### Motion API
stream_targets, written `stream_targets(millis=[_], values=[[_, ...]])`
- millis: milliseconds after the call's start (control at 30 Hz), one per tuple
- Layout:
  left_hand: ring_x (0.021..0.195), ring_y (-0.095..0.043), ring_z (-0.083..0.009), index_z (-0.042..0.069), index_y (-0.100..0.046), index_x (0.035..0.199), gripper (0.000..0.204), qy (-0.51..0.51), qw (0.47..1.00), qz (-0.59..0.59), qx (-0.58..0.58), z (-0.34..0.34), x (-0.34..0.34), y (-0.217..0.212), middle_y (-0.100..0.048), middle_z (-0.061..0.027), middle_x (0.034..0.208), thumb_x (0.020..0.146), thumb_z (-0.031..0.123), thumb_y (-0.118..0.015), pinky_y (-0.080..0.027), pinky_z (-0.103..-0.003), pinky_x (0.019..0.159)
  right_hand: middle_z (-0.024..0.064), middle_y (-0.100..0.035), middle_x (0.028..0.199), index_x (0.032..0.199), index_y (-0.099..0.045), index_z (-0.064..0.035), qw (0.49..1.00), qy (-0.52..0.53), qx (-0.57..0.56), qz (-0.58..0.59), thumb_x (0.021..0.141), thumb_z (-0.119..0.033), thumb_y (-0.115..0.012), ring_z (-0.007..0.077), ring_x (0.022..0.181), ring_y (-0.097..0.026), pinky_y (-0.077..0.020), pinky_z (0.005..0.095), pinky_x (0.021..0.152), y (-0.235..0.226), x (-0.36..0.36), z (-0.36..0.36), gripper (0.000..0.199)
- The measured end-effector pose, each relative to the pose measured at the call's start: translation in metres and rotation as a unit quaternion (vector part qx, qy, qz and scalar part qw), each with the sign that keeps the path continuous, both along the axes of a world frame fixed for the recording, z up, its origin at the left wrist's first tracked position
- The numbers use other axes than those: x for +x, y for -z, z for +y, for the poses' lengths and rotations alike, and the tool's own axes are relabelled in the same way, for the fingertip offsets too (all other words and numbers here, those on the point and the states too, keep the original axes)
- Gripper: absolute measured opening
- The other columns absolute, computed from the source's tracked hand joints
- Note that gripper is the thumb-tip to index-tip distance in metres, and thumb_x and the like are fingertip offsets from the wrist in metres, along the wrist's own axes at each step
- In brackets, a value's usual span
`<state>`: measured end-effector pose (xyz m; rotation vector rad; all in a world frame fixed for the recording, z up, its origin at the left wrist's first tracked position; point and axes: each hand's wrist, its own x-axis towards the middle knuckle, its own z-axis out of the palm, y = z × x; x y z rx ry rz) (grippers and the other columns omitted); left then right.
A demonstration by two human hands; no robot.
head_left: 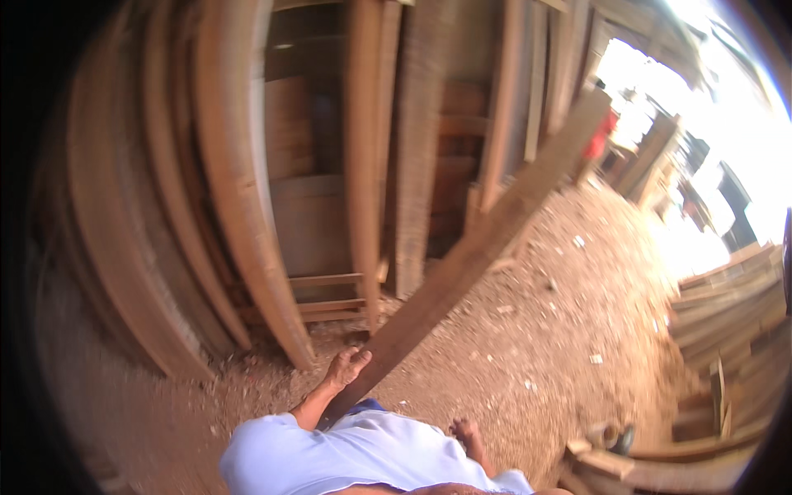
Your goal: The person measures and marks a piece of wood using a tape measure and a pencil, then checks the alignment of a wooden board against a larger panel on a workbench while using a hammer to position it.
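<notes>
The left hand, near seven o'clock, is closed on the edge of a long board that slants up to two o'clock. From nine to twelve, tall planks stand in a row, blurred. The right hand hangs near five, apart from the board; whether its fingers are curled, I cannot tell. Pale scraps dot the brown dirt ground. At two, bright daylight glares; toward four lies a wood pile.

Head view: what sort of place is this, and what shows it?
Probably a timber yard: upright boards stand at left, planks lie stacked at right, and pale scraps litter the ground.
</notes>
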<state>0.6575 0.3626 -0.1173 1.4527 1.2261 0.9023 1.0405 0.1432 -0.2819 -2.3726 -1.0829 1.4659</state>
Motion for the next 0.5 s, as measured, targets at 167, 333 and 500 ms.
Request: stream_targets(millis=[167, 333, 500], values=[[0.066, -0.046, -0.0103, 0.006, -0.061, 0.074, 0.052, 0.024, 1.000, -0.005, -0.018, 0.031, 0.075, -0.013, -0.050, 0.0022, 0.065, 0.088, 0.055, -0.066, -0.040, -0.031, 0.060, 0.0077, -0.070, 0.087, 0.102, -0.064, -0.0069, 0.963, 0.264, 0.021, 0.048, 0.095, -0.027, -0.059, 0.0164, 0.067, -0.063, -0.0454, 0.0312, 0.050, -0.038, 0.068, 0.008, 0.021], [0.067, -0.044, -0.0083, 0.006, -0.060, 0.076, 0.048, 0.074, 0.994, -0.012, -0.075, 0.070, 0.154, -0.011, -0.050, 0.0045, 0.068, 0.090, 0.051, -0.066, -0.039, -0.029, 0.060, 0.0098, -0.070, 0.083, 0.100, -0.063, -0.0044, 0.922, 0.378, 0.062, 0.064, 0.097, -0.024, -0.057, 0.0144, 0.059, -0.059, -0.0411, 0.0279, 0.044, -0.054, 0.103, -0.006, 0.021], [0.074, -0.048, -0.0083, 0.004, -0.065, 0.085, 0.045, 0.132, 0.987, -0.032, -0.091, 0.108, 0.247, -0.012, -0.056, 0.0040, 0.078, 0.093, 0.048, -0.064, -0.042, -0.028, 0.067, 0.0105, -0.070, 0.085, 0.105, -0.063, -0.0036, 0.888, 0.442, 0.080, 0.095, 0.098, -0.026, -0.057, 0.0149, 0.058, -0.058, -0.0425, 0.0286, 0.045, -0.053, 0.146, 0.012, 0.024]])
